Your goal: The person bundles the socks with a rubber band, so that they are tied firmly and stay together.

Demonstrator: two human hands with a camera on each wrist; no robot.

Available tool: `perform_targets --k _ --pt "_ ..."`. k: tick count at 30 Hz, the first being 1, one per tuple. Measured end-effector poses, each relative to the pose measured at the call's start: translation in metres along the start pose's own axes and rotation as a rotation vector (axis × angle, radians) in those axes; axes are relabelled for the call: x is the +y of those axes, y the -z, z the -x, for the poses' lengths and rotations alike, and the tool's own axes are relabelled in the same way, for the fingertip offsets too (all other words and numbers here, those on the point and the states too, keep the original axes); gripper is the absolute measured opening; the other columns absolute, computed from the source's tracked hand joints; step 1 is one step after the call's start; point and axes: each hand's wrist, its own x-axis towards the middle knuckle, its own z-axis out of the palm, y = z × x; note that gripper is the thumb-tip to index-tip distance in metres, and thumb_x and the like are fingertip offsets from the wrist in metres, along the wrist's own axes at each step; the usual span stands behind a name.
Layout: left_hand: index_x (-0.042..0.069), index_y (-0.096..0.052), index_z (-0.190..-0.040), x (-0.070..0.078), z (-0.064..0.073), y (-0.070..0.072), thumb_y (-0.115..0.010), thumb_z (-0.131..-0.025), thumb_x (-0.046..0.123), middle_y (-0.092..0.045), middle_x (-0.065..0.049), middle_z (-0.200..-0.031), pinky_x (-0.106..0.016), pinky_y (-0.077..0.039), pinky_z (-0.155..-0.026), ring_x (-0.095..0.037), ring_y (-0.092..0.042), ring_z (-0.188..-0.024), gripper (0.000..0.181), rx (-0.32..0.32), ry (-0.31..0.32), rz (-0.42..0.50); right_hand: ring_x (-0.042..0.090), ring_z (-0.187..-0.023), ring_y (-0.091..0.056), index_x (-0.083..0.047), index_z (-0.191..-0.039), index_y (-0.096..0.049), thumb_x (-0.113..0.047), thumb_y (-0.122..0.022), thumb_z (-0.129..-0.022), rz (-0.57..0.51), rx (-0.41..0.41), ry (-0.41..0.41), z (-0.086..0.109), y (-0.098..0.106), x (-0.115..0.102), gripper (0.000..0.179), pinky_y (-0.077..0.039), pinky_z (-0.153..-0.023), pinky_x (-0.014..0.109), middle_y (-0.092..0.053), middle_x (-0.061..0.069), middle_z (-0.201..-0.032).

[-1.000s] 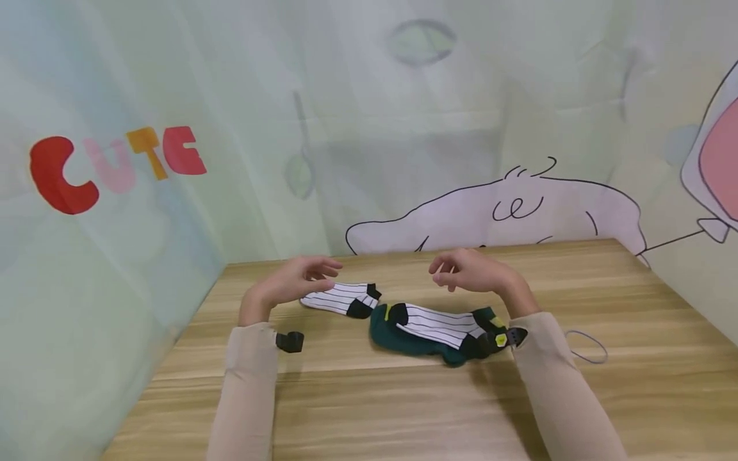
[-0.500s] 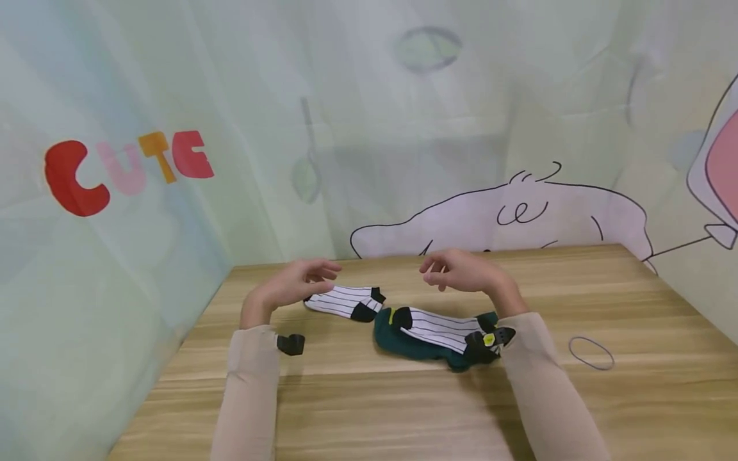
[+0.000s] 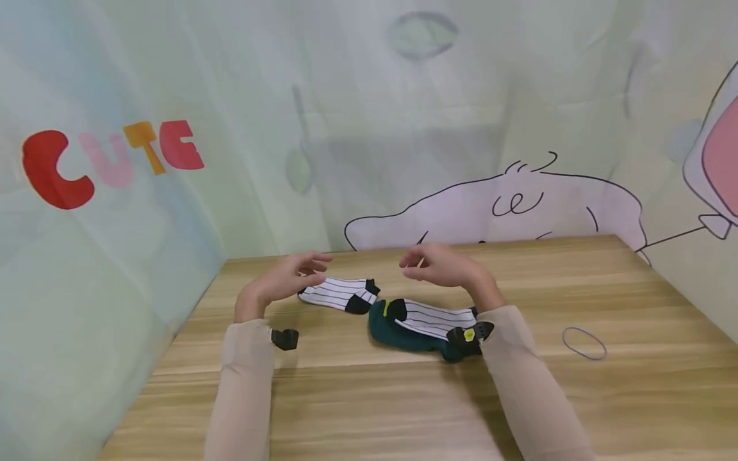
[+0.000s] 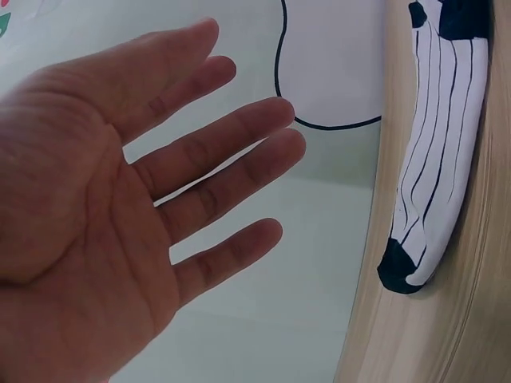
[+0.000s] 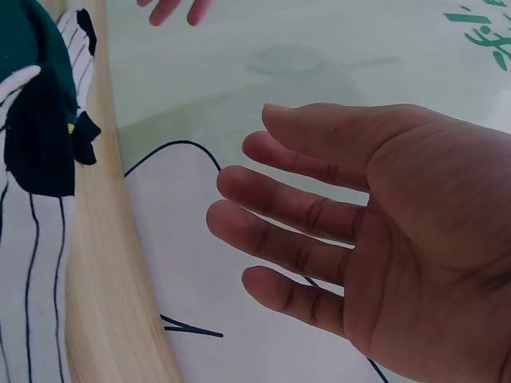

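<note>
My left hand [image 3: 284,279] hovers above the table beside a white sock [image 3: 337,293] with thin dark stripes and black heel, toe and cuff. In the left wrist view its fingers are spread and relaxed, with nothing in them. To the right lies a dark green sock [image 3: 403,337], and a second striped sock [image 3: 432,318] rests on top of it. Over this pair hangs my right hand [image 3: 444,264], also holding nothing, its fingers loosely bent in the right wrist view. The right wrist strap and sleeve hide the right end of the pair.
A thin purple-grey elastic loop [image 3: 585,344] lies on the wooden table [image 3: 357,410], right of my right forearm. A printed curtain [image 3: 259,160] stands behind the table and along its left side.
My right hand has moved left over the sock pair, and the elastic loop now shows whole beside the forearm. The left hand stays almost in place. The head view shifts slightly.
</note>
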Motion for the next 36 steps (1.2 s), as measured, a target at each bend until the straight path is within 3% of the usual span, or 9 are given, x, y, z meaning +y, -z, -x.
perform_targets --k 11,18,27,31,36 --pt "0.007 -0.046 -0.148 -0.007 0.003 0.002 -0.058 -0.103 0.02 -0.054 -0.023 -0.14 -0.056 -0.043 -0.101 -0.04 -0.052 -0.128 0.049 0.02 0.014 -0.008 0.024 -0.105 -0.063 -0.005 -0.125 -0.063 -0.018 -0.061 -0.1 -0.016 0.008 -0.032 -0.007 -0.012 0.004 0.028 -0.054 -0.087 0.037 -0.067 0.009 -0.116" --pt "0.003 -0.047 -0.146 -0.011 0.004 0.005 -0.059 -0.102 0.018 -0.053 -0.025 -0.141 -0.055 -0.042 -0.103 -0.042 -0.051 -0.129 0.048 -0.002 0.031 -0.027 0.028 -0.114 -0.062 -0.005 -0.132 -0.059 -0.019 -0.06 -0.101 0.008 -0.012 -0.017 -0.009 -0.015 0.005 0.034 -0.051 -0.094 0.043 -0.064 0.017 -0.126" --pt "0.002 -0.048 -0.145 -0.016 0.0 0.002 -0.059 -0.101 0.016 -0.053 -0.024 -0.141 -0.056 -0.04 -0.104 -0.043 -0.05 -0.13 0.047 0.012 0.05 -0.015 0.031 -0.118 -0.06 -0.004 -0.135 -0.057 -0.019 -0.059 -0.101 0.024 -0.042 0.002 -0.008 -0.017 0.005 0.037 -0.049 -0.098 0.046 -0.062 0.017 -0.13" --pt "0.003 -0.048 -0.146 -0.021 0.001 0.002 -0.058 -0.102 0.017 -0.05 -0.024 -0.144 -0.056 -0.04 -0.105 -0.043 -0.048 -0.131 0.048 0.018 0.088 -0.003 0.031 -0.117 -0.06 -0.003 -0.135 -0.057 -0.018 -0.058 -0.101 0.025 -0.033 0.015 -0.009 -0.017 0.005 0.037 -0.049 -0.098 0.046 -0.063 0.017 -0.129" --pt "0.0 -0.046 -0.146 -0.024 0.008 0.004 -0.057 -0.103 0.02 -0.048 -0.028 -0.144 -0.057 -0.037 -0.106 -0.046 -0.045 -0.133 0.049 -0.027 0.157 -0.038 0.031 -0.119 -0.059 -0.003 -0.136 -0.056 -0.022 -0.057 -0.102 0.039 -0.068 0.028 -0.013 -0.022 0.004 0.039 -0.047 -0.099 0.046 -0.061 0.019 -0.132"
